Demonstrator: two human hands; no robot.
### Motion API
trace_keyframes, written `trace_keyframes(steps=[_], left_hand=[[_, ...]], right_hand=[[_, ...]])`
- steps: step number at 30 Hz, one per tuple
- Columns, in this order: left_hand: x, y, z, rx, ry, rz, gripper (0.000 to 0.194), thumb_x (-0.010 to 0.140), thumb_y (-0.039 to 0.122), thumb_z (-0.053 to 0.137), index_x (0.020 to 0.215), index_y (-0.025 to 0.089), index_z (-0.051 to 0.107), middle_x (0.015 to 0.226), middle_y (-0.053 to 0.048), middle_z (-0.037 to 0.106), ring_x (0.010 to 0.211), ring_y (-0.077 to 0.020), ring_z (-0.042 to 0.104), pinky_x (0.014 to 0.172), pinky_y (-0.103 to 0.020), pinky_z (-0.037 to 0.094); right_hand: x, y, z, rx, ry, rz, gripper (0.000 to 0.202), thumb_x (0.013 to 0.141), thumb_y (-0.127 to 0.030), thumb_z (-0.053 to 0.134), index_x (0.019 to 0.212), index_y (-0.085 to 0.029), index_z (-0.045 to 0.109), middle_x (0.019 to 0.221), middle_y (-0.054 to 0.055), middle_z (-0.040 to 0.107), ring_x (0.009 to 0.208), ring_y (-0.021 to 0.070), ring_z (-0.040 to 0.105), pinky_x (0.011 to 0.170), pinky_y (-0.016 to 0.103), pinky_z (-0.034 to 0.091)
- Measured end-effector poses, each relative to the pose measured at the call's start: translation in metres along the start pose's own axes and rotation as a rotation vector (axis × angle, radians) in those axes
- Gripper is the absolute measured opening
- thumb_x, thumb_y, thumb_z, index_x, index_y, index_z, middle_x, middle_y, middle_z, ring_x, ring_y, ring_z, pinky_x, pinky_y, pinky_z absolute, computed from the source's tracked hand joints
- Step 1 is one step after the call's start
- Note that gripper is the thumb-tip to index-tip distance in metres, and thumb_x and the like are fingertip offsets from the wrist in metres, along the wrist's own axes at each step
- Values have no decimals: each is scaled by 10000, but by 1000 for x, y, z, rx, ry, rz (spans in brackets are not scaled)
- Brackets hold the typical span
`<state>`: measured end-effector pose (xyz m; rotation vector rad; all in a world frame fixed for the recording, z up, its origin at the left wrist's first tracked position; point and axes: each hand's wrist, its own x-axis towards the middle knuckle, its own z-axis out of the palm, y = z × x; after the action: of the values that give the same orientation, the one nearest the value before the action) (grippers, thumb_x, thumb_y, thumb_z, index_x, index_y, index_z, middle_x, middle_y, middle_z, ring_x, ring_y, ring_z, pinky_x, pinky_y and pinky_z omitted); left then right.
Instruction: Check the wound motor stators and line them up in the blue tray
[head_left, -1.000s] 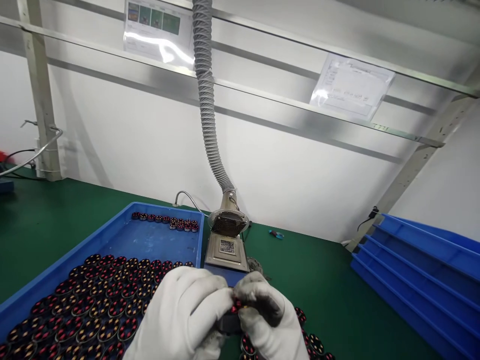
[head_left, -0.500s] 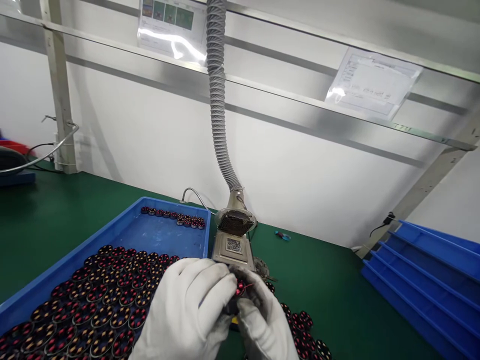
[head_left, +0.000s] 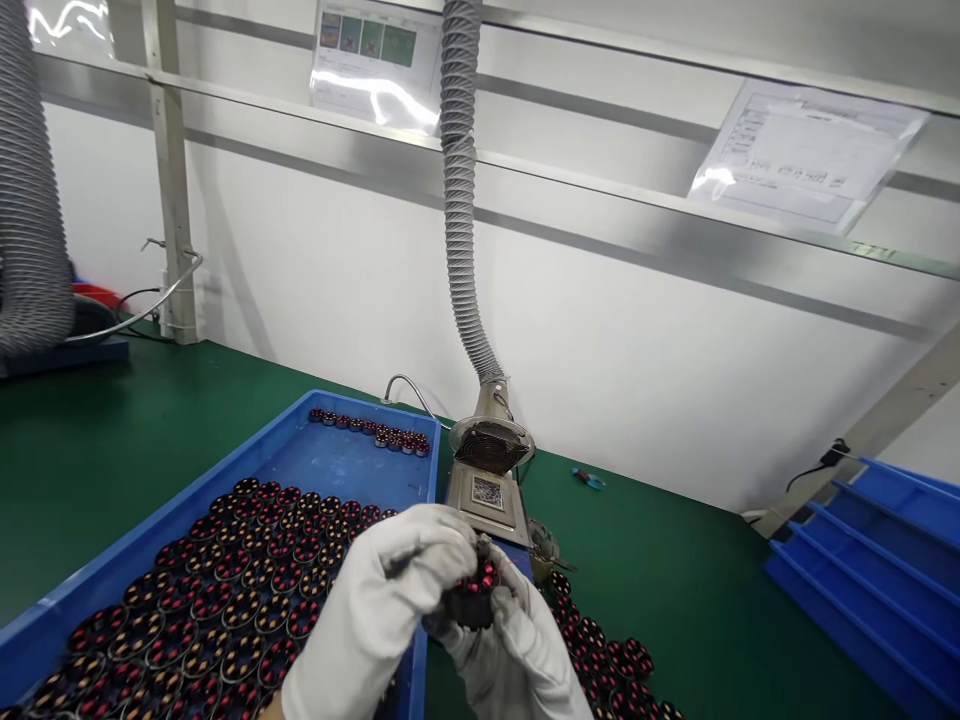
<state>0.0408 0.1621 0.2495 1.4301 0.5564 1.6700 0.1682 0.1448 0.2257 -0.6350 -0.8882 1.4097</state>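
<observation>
A round black part with red windings (head_left: 474,598) is held upright between my two white-gloved hands. My right hand (head_left: 517,640) is wrapped round its right side and underneath, with the thumb against its edge. At its upper left, my left hand (head_left: 397,590) has bent fingers pressed together at the rim; what they pinch is too small to tell. Left of the hands, a blue tray (head_left: 330,465) holds many similar round parts with red or yellow windings. Behind the hands is a metal solder pot (head_left: 489,495) with a square opening.
A grey hose (head_left: 461,220) drops to a round hood (head_left: 491,440) above the pot. More round parts (head_left: 615,660) lie on the green table (head_left: 697,580) at right. Small cutters (head_left: 587,479) lie behind. Stacked blue trays (head_left: 877,580) stand far right; another hose (head_left: 30,200) hangs far left.
The view has shifted, so the scene sits further right and the left hose shows. The held part is now more visible, and my left hand's fingers have drawn up to its rim.
</observation>
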Motion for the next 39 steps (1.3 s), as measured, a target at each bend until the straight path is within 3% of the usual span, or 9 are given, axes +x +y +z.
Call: trace_keyframes(steps=[3, 7, 11, 15, 20, 29, 35, 37, 39], left_hand=[[-1, 6, -1, 8, 35, -121, 114, 710, 264, 650, 755, 178, 708, 711, -59, 687, 641, -189, 624, 571, -232, 508], [-5, 11, 4, 78, -107, -145, 178, 640, 159, 659, 788, 226, 731, 834, -41, 707, 783, -188, 645, 685, -208, 521], [-6, 8, 4, 46, 3, -2, 127, 664, 156, 626, 642, 240, 719, 720, -3, 700, 728, -148, 638, 705, -169, 508], [-6, 10, -8, 96, 149, -138, 134, 673, 171, 617, 723, 243, 719, 816, -3, 713, 747, -156, 657, 686, -177, 525], [-13, 13, -8, 309, -255, -130, 498, 607, 108, 682, 1048, 337, 648, 1183, 2, 600, 1095, -210, 539, 973, -310, 421], [-5, 2, -1, 70, -138, -85, 67, 677, 200, 691, 728, 224, 728, 840, -45, 699, 809, -194, 626, 750, -250, 508], [-1, 8, -5, -110, 172, -234, 39, 616, 208, 661, 595, 181, 680, 640, -35, 667, 577, -169, 591, 536, -234, 489], [0, 16, -8, -54, 98, -309, 130, 590, 189, 654, 711, 187, 703, 710, -33, 678, 550, -155, 576, 475, -222, 461], [0, 25, -10, 28, -87, -397, 184, 595, 142, 623, 751, 189, 708, 830, -45, 681, 634, -164, 605, 509, -213, 472]], right_hand=[[3, 3, -2, 3, 14, 9, 334, 572, -406, 802, 833, -216, 714, 808, 63, 725, 832, 244, 679, 796, 419, 535], [5, 6, -5, 34, 26, 22, 322, 580, -339, 809, 862, -226, 704, 829, 52, 719, 833, 226, 676, 801, 399, 535], [2, 5, -7, 108, -32, 123, 299, 578, -315, 814, 843, -231, 703, 858, 52, 723, 788, 207, 676, 748, 365, 548], [-4, 1, -16, 150, -56, 193, 301, 681, -418, 722, 931, -254, 690, 860, 48, 731, 739, 189, 681, 683, 355, 558], [-7, 3, -23, 198, -32, 205, 332, 692, -497, 682, 913, -249, 690, 897, 36, 726, 875, 190, 664, 771, 343, 539], [9, 16, -20, 98, -105, 204, 278, 631, -445, 752, 805, -232, 712, 753, 26, 724, 686, 190, 672, 625, 313, 562], [-5, 0, -6, 171, -151, 284, 369, 623, -457, 758, 914, -234, 713, 805, 50, 746, 646, 159, 685, 587, 263, 561], [-11, -8, 1, 221, -154, 305, 326, 625, -401, 776, 890, -220, 720, 805, 37, 750, 644, 131, 688, 601, 214, 555], [-14, -12, 6, 246, -126, 291, 296, 628, -347, 786, 887, -219, 720, 850, 18, 752, 693, 119, 695, 641, 194, 555]])
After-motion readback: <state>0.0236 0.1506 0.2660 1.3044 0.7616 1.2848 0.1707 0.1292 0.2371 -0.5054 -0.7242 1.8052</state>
